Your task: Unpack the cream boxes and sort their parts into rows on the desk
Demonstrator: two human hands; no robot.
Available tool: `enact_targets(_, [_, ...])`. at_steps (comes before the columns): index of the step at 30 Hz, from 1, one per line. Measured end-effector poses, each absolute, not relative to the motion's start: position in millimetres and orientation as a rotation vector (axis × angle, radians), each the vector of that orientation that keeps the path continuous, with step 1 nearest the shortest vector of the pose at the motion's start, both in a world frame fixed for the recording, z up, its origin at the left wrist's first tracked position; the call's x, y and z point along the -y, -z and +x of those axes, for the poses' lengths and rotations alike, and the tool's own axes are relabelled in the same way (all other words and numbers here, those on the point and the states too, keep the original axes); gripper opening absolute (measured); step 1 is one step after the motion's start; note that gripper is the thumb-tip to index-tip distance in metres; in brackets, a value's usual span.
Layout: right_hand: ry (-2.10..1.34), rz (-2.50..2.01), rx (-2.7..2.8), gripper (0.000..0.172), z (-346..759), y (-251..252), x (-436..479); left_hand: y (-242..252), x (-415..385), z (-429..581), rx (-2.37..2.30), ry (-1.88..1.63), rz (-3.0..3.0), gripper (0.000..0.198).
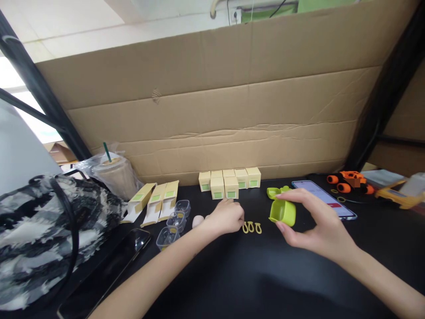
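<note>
Between the thumb and fingers of my right hand (318, 223) is a small lime-green case (288, 213), lifted off the table with its open side facing left. My left hand (227, 218) reaches down to the tabletop with fingers curled together; whatever they hold, if anything, is hidden. Just right of those fingers lie several pale yellow loops (251, 227) in a row. A whitish rounded piece (198, 221) rests left of that hand, partly behind the wrist. More lime-green pieces (273, 192) sit behind the held case.
Small cream boxes (217, 188) stand at the back, and opened ones (154, 204) lie to the left. Clear plastic cups (168, 237), a dark phone (109, 270), a bag (40, 235) and a drink (114, 177) are left. A lit phone (318, 197) and orange toy (352, 181) are right.
</note>
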State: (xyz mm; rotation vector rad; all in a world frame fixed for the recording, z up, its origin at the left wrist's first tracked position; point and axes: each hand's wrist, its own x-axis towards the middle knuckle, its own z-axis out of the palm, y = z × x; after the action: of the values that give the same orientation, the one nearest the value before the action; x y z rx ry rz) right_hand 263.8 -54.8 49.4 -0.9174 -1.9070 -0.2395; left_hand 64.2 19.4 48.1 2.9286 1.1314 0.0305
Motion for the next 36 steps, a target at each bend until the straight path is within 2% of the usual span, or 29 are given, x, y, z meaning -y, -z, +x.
enact_targets(8, [0.230,-0.876,1.889,0.035,269.0,-51.7,52.7,-42.1,-20.0,62.7,-1.207,-0.006,2.919,0.013])
enact_targets(12, [0.197,-0.999,1.740,0.012,284.0,-58.2,47.4,-39.6,-19.3,61.9,-1.234,0.012,2.911,0.015])
enact_targets(13, [0.182,-1.055,1.673,0.012,289.5,-59.8,44.7,-39.2,-18.9,61.8,-1.235,0.012,2.907,0.015])
enact_targets(16, [0.138,-1.217,1.578,0.024,307.6,-60.3,32.1,-38.5,-18.4,61.1,-1.232,-0.017,2.901,0.012])
enact_targets(21, [0.111,-1.481,1.789,0.040,327.0,-36.0,4.5,-41.0,-11.8,58.5,-1.241,-0.172,2.910,0.017])
enact_targets(25, [0.203,-1.722,1.885,0.032,325.4,-10.2,-5.3,-41.6,16.8,58.3,-1.169,-0.348,2.916,0.019])
enact_targets(28, [0.286,-1.863,1.899,0.027,323.5,-1.0,-7.0,-33.1,44.5,56.2,-0.940,-0.482,2.884,0.015])
enact_targets(33, [0.391,-2.010,1.872,0.027,329.6,4.0,-12.1,-8.6,64.0,39.3,-0.677,-0.581,2.920,0.005])
enact_targets(36, [0.430,-2.024,1.861,0.028,334.0,4.7,-12.2,2.8,61.4,26.7,-0.642,-0.607,2.921,0.008])
